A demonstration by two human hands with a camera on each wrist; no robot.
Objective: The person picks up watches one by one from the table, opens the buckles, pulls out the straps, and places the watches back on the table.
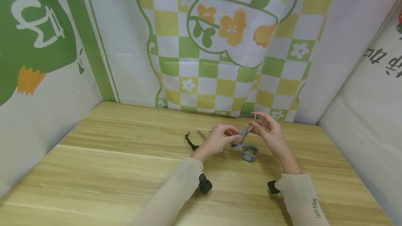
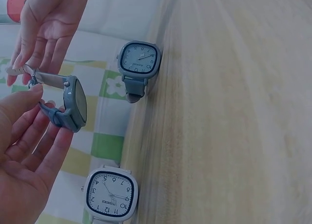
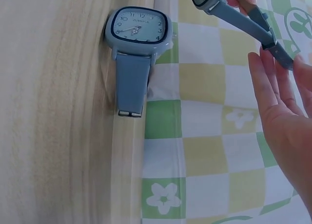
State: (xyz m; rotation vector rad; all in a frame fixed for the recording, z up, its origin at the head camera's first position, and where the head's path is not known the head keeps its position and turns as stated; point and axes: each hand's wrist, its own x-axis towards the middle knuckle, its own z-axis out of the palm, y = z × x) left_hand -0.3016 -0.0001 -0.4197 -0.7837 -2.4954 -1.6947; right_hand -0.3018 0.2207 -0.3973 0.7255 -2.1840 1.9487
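Forearms (image 1: pixel 172 193) slant forward and inward, left hand (image 1: pixel 216 138) and right hand (image 1: pixel 270 132) pinching close together.

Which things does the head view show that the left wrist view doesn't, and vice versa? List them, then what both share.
Only the head view shows the black strap lying on the table and both beige sleeves. Only the left wrist view shows legible numerals on the white watch. Both show the left hand, the right hand, the held watch and the blue-gray watch on the table.
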